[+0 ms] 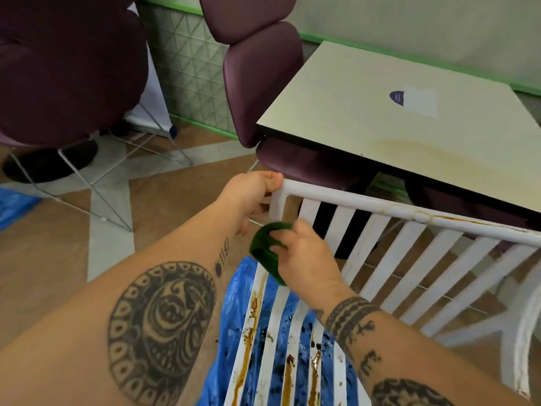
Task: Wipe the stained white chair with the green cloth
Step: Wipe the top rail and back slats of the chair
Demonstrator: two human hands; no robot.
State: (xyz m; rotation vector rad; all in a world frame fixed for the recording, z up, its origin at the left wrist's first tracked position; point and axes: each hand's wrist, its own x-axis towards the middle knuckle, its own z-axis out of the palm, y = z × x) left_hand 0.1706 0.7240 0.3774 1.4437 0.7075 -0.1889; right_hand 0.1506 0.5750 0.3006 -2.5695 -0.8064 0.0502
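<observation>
Clearance first: white chair [389, 210] is backed up close to the table [366, 118], and the table's near edge hangs just above and behind the top rail on the right, so it's tight there. One purple chair [263, 80] is tucked in at the table's left corner, its seat just behind the rail end. Open floor [175, 194] to the left of the white chair.

Hands: left hand [251, 197] is wrapped around the top-left corner of the backrest, fingers curled over the rail end. Right hand [304, 256] has the green cloth [265, 250] bunched in curled fingers, down low at the left side where seat slats meet backrest (actual contact point is hidden under the hand, can't tell).

Counts: one white chair, one cloth, one table, two purple chairs plainly visible (second [67, 68] far left on a wire frame). A further dark purple shape under the table, can't tell what it is. Blue plastic sheet [281, 326] under the seat, another blue patch at the left edge.

Surfaces: seat slats carry brown runs and dark specks; a thin brown line on the rail at right. Tabletop off-white with a faint yellowish smear and a sticker [415, 101]. Floor is brown and pale tile; wall has green trim and a lattice panel [187, 68].
</observation>
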